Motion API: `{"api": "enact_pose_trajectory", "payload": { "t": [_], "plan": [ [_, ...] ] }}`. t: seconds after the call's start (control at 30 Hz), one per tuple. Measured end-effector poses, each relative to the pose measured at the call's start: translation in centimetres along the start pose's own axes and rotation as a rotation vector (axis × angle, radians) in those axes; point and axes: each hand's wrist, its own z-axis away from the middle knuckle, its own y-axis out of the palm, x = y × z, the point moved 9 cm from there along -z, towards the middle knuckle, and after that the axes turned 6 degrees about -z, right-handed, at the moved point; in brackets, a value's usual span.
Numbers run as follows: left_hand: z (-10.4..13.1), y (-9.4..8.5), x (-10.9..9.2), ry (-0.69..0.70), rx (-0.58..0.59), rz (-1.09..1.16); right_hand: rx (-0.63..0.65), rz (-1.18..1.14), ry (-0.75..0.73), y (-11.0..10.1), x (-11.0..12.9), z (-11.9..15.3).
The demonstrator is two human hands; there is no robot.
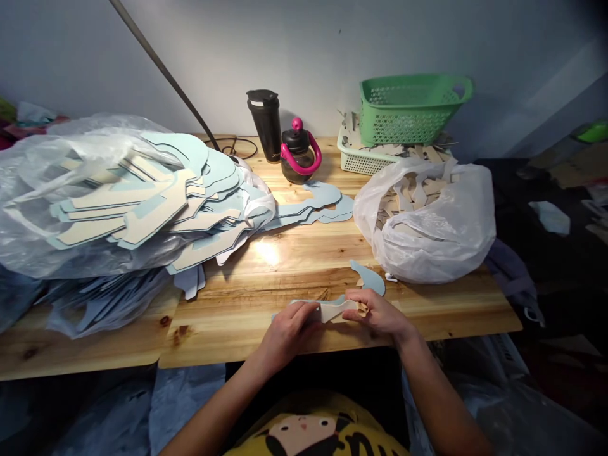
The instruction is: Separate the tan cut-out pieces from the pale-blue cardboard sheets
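Observation:
Near the table's front edge, my left hand (291, 329) is closed on the left end of a cream strip (332, 310). My right hand (376, 312) pinches the same strip at its right end, where it curls into a small roll. A light blue curved piece (371, 278) lies just beyond my right hand. More light blue material shows behind the strip, partly covered by my hands. Farther back, several blue curved pieces (323, 196) lie overlapping on the wooden table (228, 316).
A large plastic bag (28, 190) at the left holds stacked cream and blue pieces. At the right, a white bag (441, 247) holds cream scraps. Behind stand a black tumbler (266, 126), a bottle with a pink handle (297, 152) and a green basket (403, 120) on a pale tray (365, 163).

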Motion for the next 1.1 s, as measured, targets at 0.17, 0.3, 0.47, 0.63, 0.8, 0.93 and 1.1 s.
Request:
{"api": "enact_pose_trajectory", "payload": {
  "t": [0.17,0.3,0.47,0.63,0.8,0.93,1.1],
  "plan": [
    [-0.1,-0.2,-0.4,0.02,-0.039,0.004,-0.059,-0.077,-0.034,-2.0,0.2,1.6],
    [-0.1,0.0,-0.2,0.009,-0.038,-0.016,-0.275,-0.266,-0.067,-5.1,-1.0,4.2],
    [-0.3,0.0,-0.2,-0.017,-0.04,-0.048,-0.631,-0.639,-0.159,-8.6,-3.7,6.8],
    [-0.4,0.1,-0.5,-0.006,-0.039,-0.089,-0.737,-0.514,0.044,-7.5,-4.2,6.4],
    [-0.5,0.4,-0.3,-0.015,-0.005,-0.085,-0.465,-0.017,0.151,-3.6,-1.5,3.8],
    [-0.5,0.5,-0.2,-0.018,0.002,-0.069,-0.426,0.001,0.116,-2.6,-1.1,3.0],
    [-0.4,0.4,-0.1,-0.013,-0.025,-0.05,-0.445,0.226,0.172,-2.8,-1.9,2.8]
  ]
}}
